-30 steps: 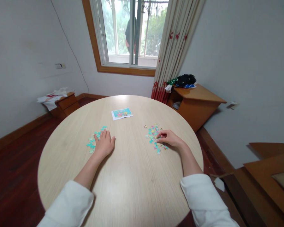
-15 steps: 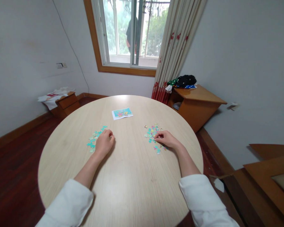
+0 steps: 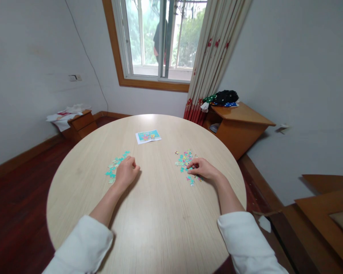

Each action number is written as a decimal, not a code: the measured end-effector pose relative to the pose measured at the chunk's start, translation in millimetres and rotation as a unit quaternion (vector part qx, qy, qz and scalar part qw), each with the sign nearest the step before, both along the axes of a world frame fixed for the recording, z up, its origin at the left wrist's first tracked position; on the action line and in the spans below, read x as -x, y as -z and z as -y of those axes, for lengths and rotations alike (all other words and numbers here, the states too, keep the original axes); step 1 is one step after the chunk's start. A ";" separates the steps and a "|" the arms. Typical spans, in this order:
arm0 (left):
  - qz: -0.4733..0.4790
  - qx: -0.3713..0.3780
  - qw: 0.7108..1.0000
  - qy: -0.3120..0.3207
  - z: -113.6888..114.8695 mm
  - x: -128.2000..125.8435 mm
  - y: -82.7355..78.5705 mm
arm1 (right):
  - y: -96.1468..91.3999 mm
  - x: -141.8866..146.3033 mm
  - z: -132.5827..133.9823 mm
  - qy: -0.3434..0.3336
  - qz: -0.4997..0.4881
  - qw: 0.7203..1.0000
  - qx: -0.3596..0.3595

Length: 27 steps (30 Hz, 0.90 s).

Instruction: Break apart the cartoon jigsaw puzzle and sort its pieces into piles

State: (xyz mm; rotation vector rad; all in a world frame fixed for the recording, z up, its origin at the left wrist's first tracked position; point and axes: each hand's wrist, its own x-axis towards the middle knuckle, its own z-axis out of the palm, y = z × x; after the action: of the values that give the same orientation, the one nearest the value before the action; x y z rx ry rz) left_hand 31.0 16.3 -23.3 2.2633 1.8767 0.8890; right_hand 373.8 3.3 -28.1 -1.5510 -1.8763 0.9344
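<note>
My left hand (image 3: 127, 170) rests on the table beside a loose cluster of turquoise and pale green jigsaw pieces (image 3: 113, 167), with its fingers curled in. Whatever it may hold is hidden by the fingers. My right hand (image 3: 202, 168) hovers at the near right side of a second, mixed pile of jigsaw pieces (image 3: 184, 159) in turquoise, pink and yellow. A small gap shows between its thumb and forefinger, and no piece is visible in it. Farther back lies a picture sheet (image 3: 148, 136) with a turquoise background and colourful figures.
Everything lies on a round, pale wooden table (image 3: 157, 220). A brown cabinet (image 3: 240, 125) with a heap of dark, dotted cloth (image 3: 225, 98) stands behind on the right. At the back left is a low wooden drawer unit (image 3: 82, 123). A person (image 3: 157, 42) is visible outside the window.
My right thumb and forefinger have parted slightly at the mixed pile. My left hand stays curled in nearly the same place. The view has shifted a little.
</note>
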 end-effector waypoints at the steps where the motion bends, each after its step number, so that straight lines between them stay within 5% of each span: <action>1: 0.001 0.002 1.000 0.001 0.1 -0.1 -0.3 | 0.4 -0.2 -0.2 -0.001 0.002 1.000 -0.001; 27: -0.005 0.034 0.999 0.000 0.5 0.3 2.4 | 0.6 0.0 0.2 -0.009 0.058 0.998 -0.027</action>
State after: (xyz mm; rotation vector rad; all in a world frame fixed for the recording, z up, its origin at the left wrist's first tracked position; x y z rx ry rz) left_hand 30.7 15.8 -25.7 2.2333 1.8801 0.8028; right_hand 373.8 3.1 -28.7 -1.5887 -1.9817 0.8112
